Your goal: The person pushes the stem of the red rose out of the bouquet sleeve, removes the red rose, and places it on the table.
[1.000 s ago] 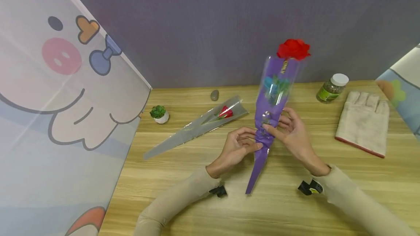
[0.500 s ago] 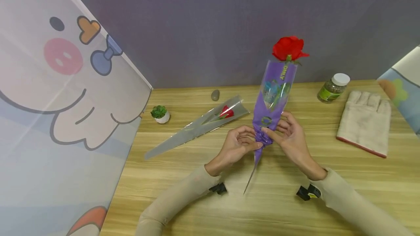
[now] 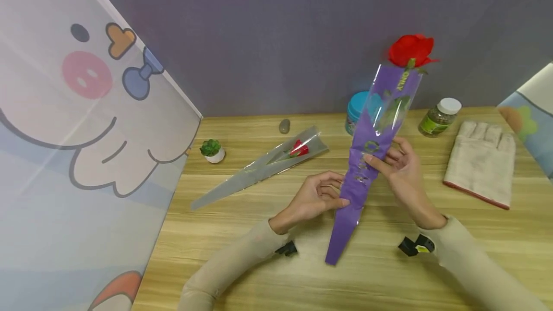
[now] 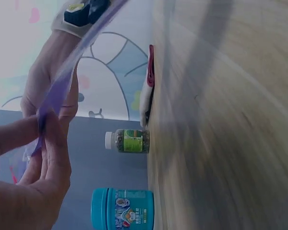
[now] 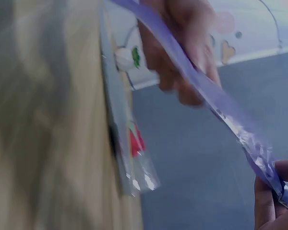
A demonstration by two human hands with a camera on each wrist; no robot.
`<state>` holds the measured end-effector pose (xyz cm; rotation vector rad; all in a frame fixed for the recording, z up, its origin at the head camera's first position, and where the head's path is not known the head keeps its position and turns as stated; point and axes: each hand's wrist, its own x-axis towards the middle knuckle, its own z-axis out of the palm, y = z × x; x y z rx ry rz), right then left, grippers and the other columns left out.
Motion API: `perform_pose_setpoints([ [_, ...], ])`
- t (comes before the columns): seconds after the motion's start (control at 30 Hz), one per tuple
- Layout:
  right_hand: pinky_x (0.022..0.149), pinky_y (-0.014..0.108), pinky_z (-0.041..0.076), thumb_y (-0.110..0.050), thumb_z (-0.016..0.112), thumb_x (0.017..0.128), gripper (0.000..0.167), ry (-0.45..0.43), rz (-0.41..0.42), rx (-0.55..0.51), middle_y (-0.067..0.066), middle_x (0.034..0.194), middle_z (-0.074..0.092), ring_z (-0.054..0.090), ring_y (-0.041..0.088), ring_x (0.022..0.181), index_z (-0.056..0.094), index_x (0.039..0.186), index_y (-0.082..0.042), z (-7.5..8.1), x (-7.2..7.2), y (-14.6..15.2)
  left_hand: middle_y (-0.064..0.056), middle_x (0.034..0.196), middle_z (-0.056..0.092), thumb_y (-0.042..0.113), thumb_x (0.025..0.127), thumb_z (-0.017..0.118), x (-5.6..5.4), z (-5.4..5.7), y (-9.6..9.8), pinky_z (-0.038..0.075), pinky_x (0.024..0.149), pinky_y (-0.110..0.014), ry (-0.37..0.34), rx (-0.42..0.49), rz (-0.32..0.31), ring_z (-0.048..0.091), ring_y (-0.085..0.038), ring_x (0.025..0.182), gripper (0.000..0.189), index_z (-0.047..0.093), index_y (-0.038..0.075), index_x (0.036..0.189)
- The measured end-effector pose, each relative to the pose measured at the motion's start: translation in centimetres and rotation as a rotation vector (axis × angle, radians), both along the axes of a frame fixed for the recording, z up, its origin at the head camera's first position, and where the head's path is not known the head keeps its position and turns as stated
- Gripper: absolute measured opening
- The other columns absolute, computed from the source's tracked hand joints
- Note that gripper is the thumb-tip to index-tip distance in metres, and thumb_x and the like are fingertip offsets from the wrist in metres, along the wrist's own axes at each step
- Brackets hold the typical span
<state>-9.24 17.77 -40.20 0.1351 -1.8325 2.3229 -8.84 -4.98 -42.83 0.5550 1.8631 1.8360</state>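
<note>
A red artificial rose (image 3: 411, 51) pokes out of the top of a purple and clear flower sleeve (image 3: 345, 227) with gold lettering. The sleeve is held up above the table, slanting up to the right. My left hand (image 3: 310, 199) pinches its lower part between thumb and fingers. Higher up, my right hand (image 3: 403, 172) pinches its right edge, thumb in front. In the left wrist view the purple film (image 4: 55, 98) appears nearly edge-on between the left fingers. The right wrist view shows creased film (image 5: 259, 153) near the right thumb. Most of the rose's stem is hidden.
Left on the table lies another red rose (image 3: 299, 148) in a greyish clear sleeve (image 3: 242, 179). A small potted succulent (image 3: 211, 150) and a grey stone (image 3: 284, 126) stand behind it. A blue-lidded tub (image 3: 355, 109), a white-capped jar (image 3: 439, 117) and a work glove (image 3: 480, 164) are farther right.
The purple sleeve, bunched around its middle half a second ago, is now drawn straighter. Its top and rose have moved up and right with my right hand, uncovering the blue tub.
</note>
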Motion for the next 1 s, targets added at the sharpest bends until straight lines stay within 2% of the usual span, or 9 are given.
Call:
perform_pose_setpoints([
  [0.1, 0.078, 0.019, 0.062, 0.020, 0.066, 0.089, 0.050, -0.002, -0.003, -0.089, -0.005, 0.104, 0.081, 0.077, 0.006, 0.091, 0.058, 0.126, -0.013, 0.5, -0.2, 0.7, -0.004, 0.104, 0.067, -0.005, 0.087, 0.078, 0.0, 0.1, 0.0, 0.058, 0.075, -0.018, -0.012, -0.002, -0.019, 0.068, -0.004, 0.082, 0.048, 0.062, -0.002, 0.132],
  [0.2, 0.077, 0.021, 0.063, 0.021, 0.066, 0.089, 0.050, 0.000, 0.000, -0.105, -0.004, 0.104, 0.081, 0.077, 0.007, 0.091, 0.058, 0.125, -0.012, 0.8, -0.2, 0.9, 0.001, 0.101, 0.065, -0.005, 0.086, 0.078, 0.0, 0.1, -0.1, 0.057, 0.072, -0.017, -0.011, -0.006, -0.024, 0.067, -0.004, 0.079, 0.048, 0.062, -0.002, 0.131],
  [0.37, 0.075, 0.022, 0.063, 0.018, 0.065, 0.092, 0.044, 0.005, 0.023, -0.105, -0.003, 0.103, 0.081, 0.077, 0.008, 0.088, 0.059, 0.124, -0.012, 0.9, -0.1, 0.6, -0.005, 0.105, 0.067, -0.007, 0.085, 0.078, -0.1, 0.2, -0.3, 0.057, 0.069, -0.018, -0.019, -0.022, -0.038, 0.067, -0.005, 0.075, 0.048, 0.062, -0.001, 0.131],
  [0.57, 0.077, 0.024, 0.063, 0.012, 0.063, 0.096, 0.043, -0.006, 0.058, -0.085, -0.004, 0.107, 0.081, 0.078, 0.008, 0.090, 0.058, 0.131, -0.014, 1.2, 0.0, 0.7, -0.017, 0.118, 0.068, -0.008, 0.085, 0.077, -0.5, 0.5, -0.6, 0.056, 0.066, -0.018, 0.013, -0.058, -0.050, 0.067, -0.006, 0.073, 0.055, 0.059, 0.003, 0.137],
  [0.73, 0.078, 0.024, 0.064, 0.013, 0.063, 0.096, 0.046, 0.006, 0.071, -0.081, -0.004, 0.111, 0.081, 0.078, 0.009, 0.094, 0.056, 0.134, -0.012, 1.2, 0.0, 0.7, -0.014, 0.124, 0.066, -0.002, 0.086, 0.079, -0.8, 0.8, -0.6, 0.059, 0.073, -0.020, 0.034, -0.052, -0.077, 0.068, -0.006, 0.082, 0.064, 0.055, 0.006, 0.145],
  [0.87, 0.077, 0.024, 0.064, 0.016, 0.063, 0.094, 0.048, 0.038, 0.068, -0.069, -0.003, 0.111, 0.081, 0.078, 0.009, 0.094, 0.055, 0.134, -0.010, 0.9, -0.1, 0.4, -0.010, 0.127, 0.065, 0.008, 0.089, 0.079, -1.2, 1.1, -0.5, 0.061, 0.081, -0.024, 0.087, -0.039, -0.039, 0.068, -0.006, 0.091, 0.060, 0.056, 0.009, 0.145],
  [1.0, 0.078, 0.023, 0.064, 0.017, 0.063, 0.093, 0.050, 0.061, 0.064, -0.035, -0.003, 0.111, 0.080, 0.078, 0.009, 0.095, 0.053, 0.136, -0.008, 0.7, 0.0, 0.1, -0.015, 0.131, 0.066, 0.009, 0.091, 0.077, -1.7, 1.5, -0.1, 0.060, 0.085, -0.025, 0.113, -0.002, 0.022, 0.068, -0.006, 0.093, 0.055, 0.057, 0.008, 0.142],
])
